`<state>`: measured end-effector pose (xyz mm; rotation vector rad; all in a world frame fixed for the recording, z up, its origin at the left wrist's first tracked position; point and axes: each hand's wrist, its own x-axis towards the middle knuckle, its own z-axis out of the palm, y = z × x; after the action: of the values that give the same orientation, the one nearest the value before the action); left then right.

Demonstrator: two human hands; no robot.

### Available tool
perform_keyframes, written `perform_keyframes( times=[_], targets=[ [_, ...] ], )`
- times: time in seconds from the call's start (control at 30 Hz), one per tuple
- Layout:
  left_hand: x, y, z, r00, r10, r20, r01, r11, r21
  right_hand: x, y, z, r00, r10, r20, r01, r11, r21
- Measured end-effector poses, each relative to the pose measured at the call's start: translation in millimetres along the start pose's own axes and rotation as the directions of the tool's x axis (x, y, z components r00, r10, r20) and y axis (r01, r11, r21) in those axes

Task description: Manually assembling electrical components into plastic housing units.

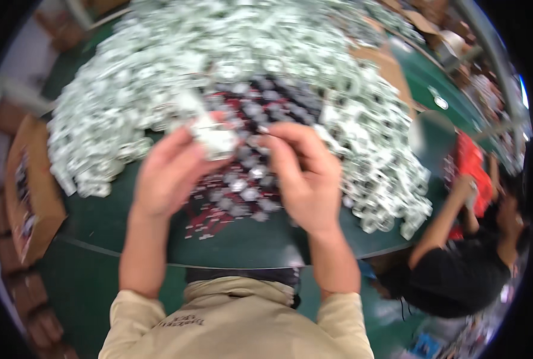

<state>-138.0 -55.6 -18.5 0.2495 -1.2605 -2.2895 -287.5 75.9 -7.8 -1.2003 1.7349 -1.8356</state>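
My left hand [166, 170] is closed around a white plastic piece [217, 140], blurred by motion, holding it up over the table. Just to its right, my right hand [307, 182] pinches thumb and forefinger together on a tiny part [263, 129] too blurred to name. Beneath both hands lies a heap of small grey-white components with red and black wires [242, 190]. A big mound of white plastic pieces [218, 45] curves around that heap at the back and on both sides.
The green table [236, 250] has its curved front edge close to my body. At left stands an open cardboard box [46, 203] with parts inside. A person in a black shirt [452, 272] works at the right, hands at a red bag [474, 167]. One white piece [439, 99] lies apart at back right.
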Motion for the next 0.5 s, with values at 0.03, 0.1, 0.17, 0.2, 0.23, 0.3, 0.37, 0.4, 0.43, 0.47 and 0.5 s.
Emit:
perform_keyframes(
  times=[0.03,0.1,0.17,0.2,0.23,0.3,0.37,0.4,0.43,0.47,0.5],
  targets=[
    [1,-1,2,0.999,-0.019,0.026,0.02,0.998,-0.055,-1,-1,5,0.997,-0.049,-0.054,0.047,0.998,-0.036],
    [0,3,8,0.997,-0.07,0.012,0.071,0.996,-0.051,-1,0,9,0.99,-0.14,-0.022,0.136,0.983,-0.125],
    [-1,1,0,0.996,-0.063,0.064,0.07,0.992,-0.108,-2,-1,16,0.992,-0.119,-0.029,0.116,0.989,-0.092],
    [-1,0,0,0.995,-0.052,0.081,0.061,0.992,-0.111,-3,2,19,0.995,-0.081,-0.063,0.08,0.997,-0.018],
    [-2,-1,0,0.996,-0.061,0.072,0.068,0.993,-0.101,-5,2,19,0.998,-0.018,-0.056,0.019,1.0,0.016],
    [-3,-1,2,0.997,-0.064,0.04,0.068,0.993,-0.099,-5,2,21,0.999,-0.017,-0.051,0.02,0.998,0.054],
    [-2,-7,3,0.998,-0.07,0.001,0.07,0.998,-0.002,-5,1,18,0.994,-0.103,-0.022,0.101,0.993,-0.057],
    [4,-11,6,0.995,-0.098,0.015,0.099,0.992,-0.083,-7,0,14,0.997,-0.065,-0.043,0.063,0.997,-0.055],
    [6,-18,6,0.997,-0.083,-0.002,0.082,0.996,-0.023,-10,-3,10,0.997,-0.027,-0.068,0.023,0.998,-0.06],
    [6,-24,4,0.998,-0.068,-0.009,0.068,0.997,0.032,-14,-4,12,0.998,0.004,-0.067,-0.009,0.997,-0.081],
    [6,-28,5,0.992,-0.025,-0.122,0.038,0.994,0.101,-15,-8,14,0.992,0.116,-0.039,-0.12,0.988,-0.099]
  ],
)
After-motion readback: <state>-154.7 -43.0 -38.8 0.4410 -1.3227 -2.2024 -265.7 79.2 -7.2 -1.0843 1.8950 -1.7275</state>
